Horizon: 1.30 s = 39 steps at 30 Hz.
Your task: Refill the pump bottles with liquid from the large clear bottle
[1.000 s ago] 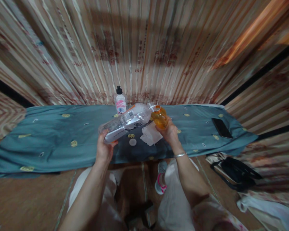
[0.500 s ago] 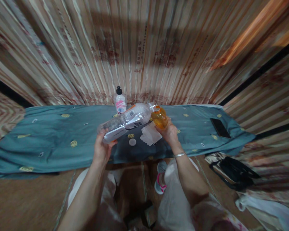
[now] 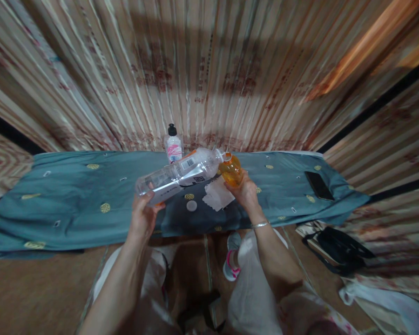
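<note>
left hand (image 3: 141, 217), closed around the clear bottle (image 3: 179, 173) base, has shifted slightly toward 9 o'clock; the bottle's mouth stays against the orange bottle (image 3: 231, 170), which the right hand (image 3: 246, 193) grips.

A long cloth-covered table (image 3: 73, 195) is stretching across the view, its blue-green cover dotted with yellow rounds. A small pink-labelled bottle (image 3: 173, 148) is standing upright at the far edge. A round white lid (image 3: 192, 205) and a white sheet (image 3: 216, 197) are lying just beside each other mid-table, with a black phone (image 3: 319, 185) lying well to the right.
</note>
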Available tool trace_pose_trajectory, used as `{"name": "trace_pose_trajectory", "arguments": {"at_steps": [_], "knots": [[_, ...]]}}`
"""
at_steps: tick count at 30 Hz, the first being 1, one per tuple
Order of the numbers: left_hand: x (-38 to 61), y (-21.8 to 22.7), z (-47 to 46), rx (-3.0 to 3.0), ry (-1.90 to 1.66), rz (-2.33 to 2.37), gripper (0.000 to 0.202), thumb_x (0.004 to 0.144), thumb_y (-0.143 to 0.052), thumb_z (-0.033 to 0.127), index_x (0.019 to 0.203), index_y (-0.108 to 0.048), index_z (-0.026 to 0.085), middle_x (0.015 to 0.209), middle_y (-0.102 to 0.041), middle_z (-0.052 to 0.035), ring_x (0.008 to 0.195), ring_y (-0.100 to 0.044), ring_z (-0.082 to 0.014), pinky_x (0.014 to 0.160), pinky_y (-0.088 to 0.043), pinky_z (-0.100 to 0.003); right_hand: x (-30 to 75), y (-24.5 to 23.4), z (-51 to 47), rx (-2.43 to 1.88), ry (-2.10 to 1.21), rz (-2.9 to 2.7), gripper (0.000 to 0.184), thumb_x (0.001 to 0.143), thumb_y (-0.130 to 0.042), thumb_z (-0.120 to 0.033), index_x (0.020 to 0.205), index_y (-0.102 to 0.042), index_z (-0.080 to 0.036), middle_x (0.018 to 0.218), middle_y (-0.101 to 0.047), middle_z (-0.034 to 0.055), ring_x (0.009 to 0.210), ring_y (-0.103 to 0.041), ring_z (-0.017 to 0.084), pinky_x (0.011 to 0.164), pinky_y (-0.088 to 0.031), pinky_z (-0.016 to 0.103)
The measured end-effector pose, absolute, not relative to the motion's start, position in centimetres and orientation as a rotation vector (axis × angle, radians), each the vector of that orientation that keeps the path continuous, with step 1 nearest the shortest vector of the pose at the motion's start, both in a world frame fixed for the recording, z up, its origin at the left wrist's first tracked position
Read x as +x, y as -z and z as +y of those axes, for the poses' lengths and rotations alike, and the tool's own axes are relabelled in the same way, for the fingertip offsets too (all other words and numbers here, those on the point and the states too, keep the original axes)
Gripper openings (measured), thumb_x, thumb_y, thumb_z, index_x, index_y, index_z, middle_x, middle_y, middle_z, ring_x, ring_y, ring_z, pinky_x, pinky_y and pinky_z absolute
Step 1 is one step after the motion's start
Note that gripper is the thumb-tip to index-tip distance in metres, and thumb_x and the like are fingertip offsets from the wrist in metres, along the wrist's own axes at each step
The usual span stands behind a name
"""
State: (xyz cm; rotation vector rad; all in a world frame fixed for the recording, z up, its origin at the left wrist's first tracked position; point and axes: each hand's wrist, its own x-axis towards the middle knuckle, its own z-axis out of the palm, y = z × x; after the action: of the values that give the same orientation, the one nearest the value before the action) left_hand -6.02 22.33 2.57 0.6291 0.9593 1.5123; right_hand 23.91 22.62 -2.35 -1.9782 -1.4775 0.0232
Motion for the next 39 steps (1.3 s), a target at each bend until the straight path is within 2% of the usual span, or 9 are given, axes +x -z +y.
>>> {"name": "trace_pose_trajectory", "arguments": {"at_steps": [5, 11, 20, 27, 33, 39], "knots": [[-5.93, -2.79, 22.32, 0.649, -1.556, 0.993, 0.04, 0.049, -0.084, 0.036, 0.081, -0.066, 0.019, 0.087, -0.066, -0.0022, 0.069, -0.06, -0.0152, 0.045, -0.045, -0.018, 23.74, 2.25, 22.57, -1.99, -0.014, -1.488, 0.069, 0.078, -0.076, -0.042, 0.135, -0.049, -0.016, 0.107, -0.076, 0.0138, 0.096, -0.074, 0.03, 0.082, -0.058, 0.037], [-6.02, -2.96, 22.19, 0.65, -1.586, 0.972, 0.038, 0.05, -0.083, 0.035, 0.079, -0.064, 0.02, 0.085, -0.066, -0.0015, 0.066, -0.058, -0.0135, 0.045, -0.038, -0.017, 23.62, 2.07, 22.43, -1.973, -0.006, -1.512, 0.065, 0.079, -0.073, -0.041, 0.134, -0.05, -0.016, 0.11, -0.075, 0.0144, 0.098, -0.073, 0.03, 0.083, -0.058, 0.037], [-6.08, -2.78, 22.27, 0.624, -1.595, 0.996, 0.047, 0.05, -0.083, 0.037, 0.09, -0.066, 0.021, 0.087, -0.064, -0.0006, 0.07, -0.058, -0.0151, 0.047, -0.038, -0.02, 23.74, 2.3, 22.43, -1.971, 0.0, -1.51, 0.068, 0.079, -0.074, -0.042, 0.136, -0.049, -0.016, 0.11, -0.075, 0.0141, 0.097, -0.073, 0.029, 0.083, -0.058, 0.036], [-6.2, -2.67, 22.28, 0.649, -1.612, 0.986, 0.044, 0.053, -0.082, 0.037, 0.09, -0.065, 0.022, 0.087, -0.065, -0.0012, 0.069, -0.059, -0.0149, 0.046, -0.035, -0.02, 23.81, 2.57, 22.54, -1.963, 0.015, -1.5, 0.07, 0.079, -0.073, -0.045, 0.138, -0.049, -0.015, 0.106, -0.076, 0.0149, 0.095, -0.074, 0.031, 0.082, -0.059, 0.039], [-6.35, -2.71, 22.21, 0.654, -1.607, 1.0, 0.039, 0.054, -0.083, 0.038, 0.085, -0.066, 0.022, 0.089, -0.067, -0.0009, 0.072, -0.062, -0.0146, 0.047, -0.04, -0.018, 23.69, 2.43, 22.49, -1.986, 0.02, -1.526, 0.07, 0.08, -0.073, -0.043, 0.138, -0.047, -0.015, 0.11, -0.075, 0.0148, 0.098, -0.073, 0.03, 0.084, -0.058, 0.037], [-6.27, -2.95, 22.14, 0.652, -1.611, 0.979, 0.038, 0.053, -0.082, 0.036, 0.085, -0.067, 0.022, 0.09, -0.066, -0.001, 0.071, -0.059, -0.0136, 0.045, -0.035, -0.018, 23.58, 2.23, 22.45, -1.972, 0.019, -1.533, 0.068, 0.079, -0.073, -0.04, 0.136, -0.048, -0.014, 0.111, -0.075, 0.0145, 0.099, -0.073, 0.029, 0.085, -0.058, 0.037]]}}
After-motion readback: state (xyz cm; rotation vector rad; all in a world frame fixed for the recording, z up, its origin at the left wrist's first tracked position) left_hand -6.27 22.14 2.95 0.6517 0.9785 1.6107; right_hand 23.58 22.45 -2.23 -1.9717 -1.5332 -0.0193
